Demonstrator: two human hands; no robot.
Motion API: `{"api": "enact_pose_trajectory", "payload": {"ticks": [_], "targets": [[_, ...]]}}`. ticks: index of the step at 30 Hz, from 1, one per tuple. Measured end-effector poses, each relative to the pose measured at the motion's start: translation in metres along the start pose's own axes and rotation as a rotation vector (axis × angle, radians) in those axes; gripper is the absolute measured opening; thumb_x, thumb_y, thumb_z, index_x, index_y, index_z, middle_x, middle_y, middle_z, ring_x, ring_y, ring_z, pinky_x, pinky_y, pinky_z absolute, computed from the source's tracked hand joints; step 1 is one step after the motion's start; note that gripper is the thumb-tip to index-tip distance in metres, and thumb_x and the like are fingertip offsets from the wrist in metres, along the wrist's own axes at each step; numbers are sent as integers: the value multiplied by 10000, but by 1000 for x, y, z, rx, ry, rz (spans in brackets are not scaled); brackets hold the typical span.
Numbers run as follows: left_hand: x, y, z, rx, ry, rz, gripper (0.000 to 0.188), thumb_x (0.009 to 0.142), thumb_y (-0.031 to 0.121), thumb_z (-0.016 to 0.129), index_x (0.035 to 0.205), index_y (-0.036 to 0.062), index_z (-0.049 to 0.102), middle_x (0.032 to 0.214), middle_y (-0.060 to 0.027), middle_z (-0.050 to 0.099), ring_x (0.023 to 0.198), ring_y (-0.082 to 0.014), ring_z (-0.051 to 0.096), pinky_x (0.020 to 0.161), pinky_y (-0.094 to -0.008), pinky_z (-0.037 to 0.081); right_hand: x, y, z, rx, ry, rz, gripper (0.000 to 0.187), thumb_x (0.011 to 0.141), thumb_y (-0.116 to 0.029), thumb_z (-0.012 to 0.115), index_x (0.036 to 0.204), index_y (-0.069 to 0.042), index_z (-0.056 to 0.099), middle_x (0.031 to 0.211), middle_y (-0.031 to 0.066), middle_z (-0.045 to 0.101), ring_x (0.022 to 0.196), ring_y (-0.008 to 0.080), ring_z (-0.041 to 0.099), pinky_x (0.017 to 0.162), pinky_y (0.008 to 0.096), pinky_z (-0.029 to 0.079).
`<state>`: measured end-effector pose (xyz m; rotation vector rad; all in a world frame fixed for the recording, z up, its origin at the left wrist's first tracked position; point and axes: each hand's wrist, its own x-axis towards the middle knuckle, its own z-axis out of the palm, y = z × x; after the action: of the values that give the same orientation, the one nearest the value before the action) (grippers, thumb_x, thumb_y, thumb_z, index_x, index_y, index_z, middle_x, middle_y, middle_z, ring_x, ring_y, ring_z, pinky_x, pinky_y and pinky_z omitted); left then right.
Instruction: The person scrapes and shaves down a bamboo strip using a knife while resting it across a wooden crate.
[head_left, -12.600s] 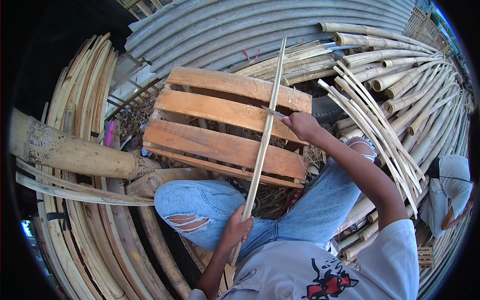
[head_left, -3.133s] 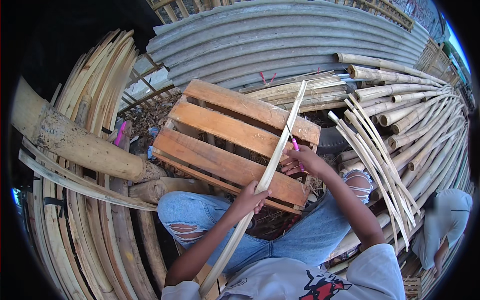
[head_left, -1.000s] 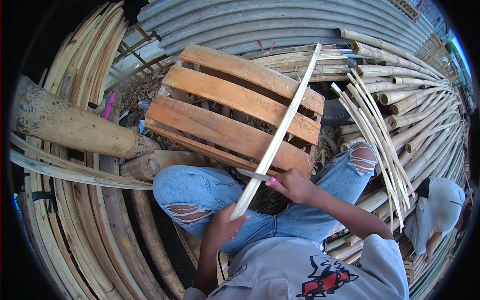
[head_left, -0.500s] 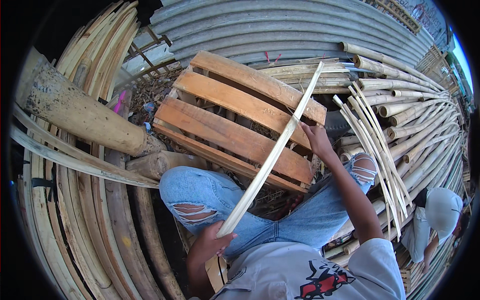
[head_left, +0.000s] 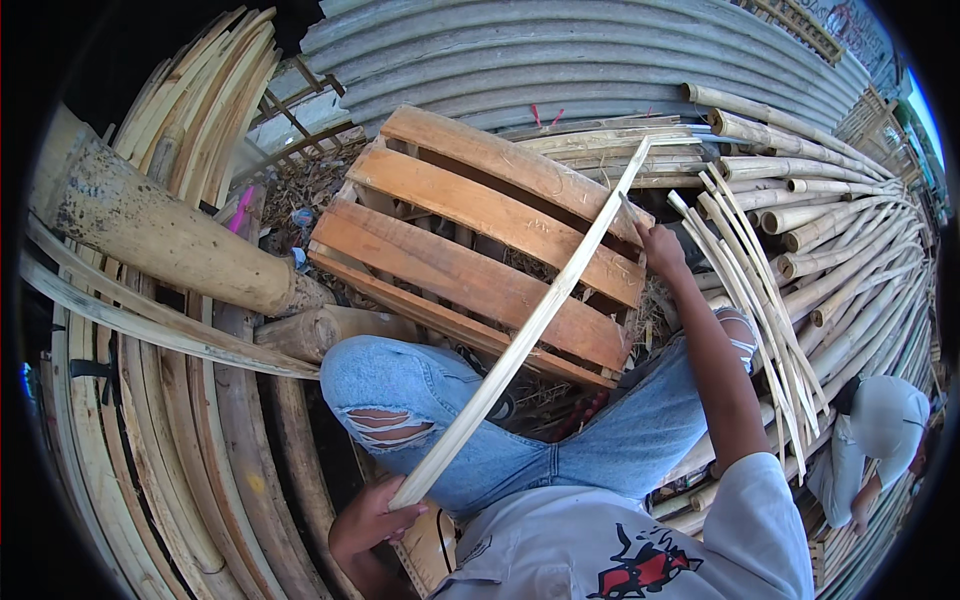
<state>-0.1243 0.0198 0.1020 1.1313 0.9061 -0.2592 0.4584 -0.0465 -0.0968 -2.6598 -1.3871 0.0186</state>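
A long pale split bamboo strip point(head_left: 520, 345) slants from my lap across the wooden crate point(head_left: 470, 215) to its far right corner. Closed round the strip's near end, my left hand point(head_left: 375, 520) is low beside my left thigh. My right hand point(head_left: 662, 248) is closed near the strip's far part, over the crate's right end. From its fingers a thin greyish blade, seemingly a knife point(head_left: 630, 208), reaches to the strip's edge; its handle is hidden in the hand. The strip's far tip bends off to the right.
Bamboo poles point(head_left: 840, 260) are stacked at the right, with several thin split strips point(head_left: 750, 300) over them. Long bamboo lengths point(head_left: 150, 430) and a thick pole point(head_left: 170, 220) fill the left. Corrugated sheeting point(head_left: 560, 60) stands behind. Another person point(head_left: 880, 430) bends at the far right.
My left hand has drawn back toward the lower left with the strip's near end. My right hand has moved slightly farther away and right, along the strip.
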Motion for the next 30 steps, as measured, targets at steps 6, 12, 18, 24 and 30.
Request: {"api": "enact_pose_trajectory", "payload": {"ticks": [6,12,18,24,30], "targets": [[-11,6,-13,-26,131,-5,249,846,67,659,1041,-13,526,608,-5,518,454,-44,459,412,-212,374,4,-42,-25,264,-92,147,383,973,-364,392,1069,-72,619,691,228,590,719,416,605,661,458,477],[4,18,-19,10,157,55,416,809,49,700,1165,1,491,606,-11,521,460,-49,459,416,-212,382,-15,-94,-46,873,-144,242,511,960,-414,451,823,60,585,507,106,479,444,218,494,479,349,395],[19,13,-2,92,126,47,422,825,92,694,1186,13,490,663,4,528,508,-47,478,445,-207,386,-58,-136,-61,1041,-369,224,474,957,-414,479,656,-48,483,528,-9,419,467,92,387,448,281,325],[49,-11,30,-174,127,47,391,822,53,665,1158,-5,472,614,8,461,429,-49,405,409,-214,369,-84,-147,-62,1119,-338,229,463,950,-411,499,687,-30,522,546,-19,410,497,77,372,459,274,318],[100,-14,109,-356,23,167,390,864,76,625,1181,0,409,625,-6,438,437,-52,377,423,-229,402,-98,-148,-57,1271,-260,305,450,949,-385,514,669,-32,508,553,-34,408,492,63,360,453,259,305]]}}
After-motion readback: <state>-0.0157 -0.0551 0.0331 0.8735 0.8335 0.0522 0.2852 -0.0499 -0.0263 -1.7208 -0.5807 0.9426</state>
